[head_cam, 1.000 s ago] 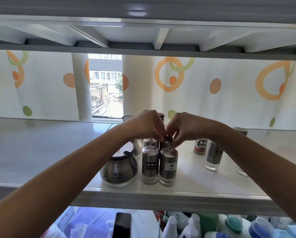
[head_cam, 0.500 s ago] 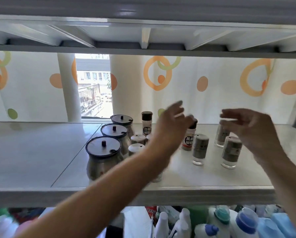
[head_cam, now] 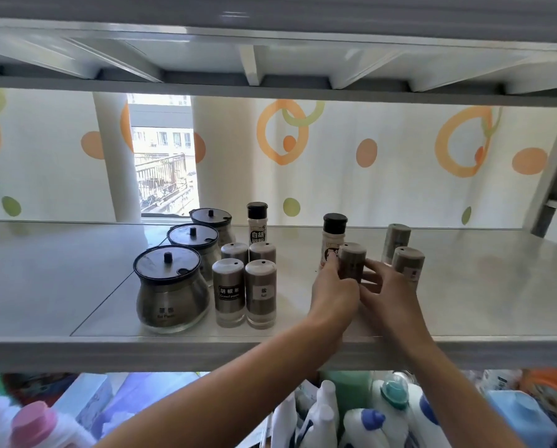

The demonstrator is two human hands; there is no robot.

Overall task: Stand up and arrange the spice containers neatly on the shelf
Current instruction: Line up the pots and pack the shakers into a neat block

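Label legibility: on the white shelf (head_cam: 464,302), the front-left brushed-steel cylindrical shaker (head_cam: 228,291) carries a black label reading "胡椒粉 / Ground pepper". The front-right brushed-steel shaker (head_cam: 260,292) carries a white label reading "盐 / Salt". Two matching rear shakers (head_cam: 262,252) stand directly behind them. Behind those stands a white plastic bottle with a black cap (head_cam: 257,223), marked "白胡"; its lower characters are hidden. To the left, three round steel-and-glass jars with black lids (head_cam: 170,286) stand in a line running front to back. The print on the nearest is too blurred to read. To the right, apart from this group, an upright dark-bodied steel shaker (head_cam: 352,261) stands between both hands. The left hand (head_cam: 333,292) grips its left side with curled fingers. The right hand (head_cam: 388,294) is relaxed, its fingers nearly straight, tips touching the shaker's right side. A second black-capped white bottle (head_cam: 333,237) stands just behind, its label mostly covered. Two further steel shakers (head_cam: 408,265) stand just to the right.
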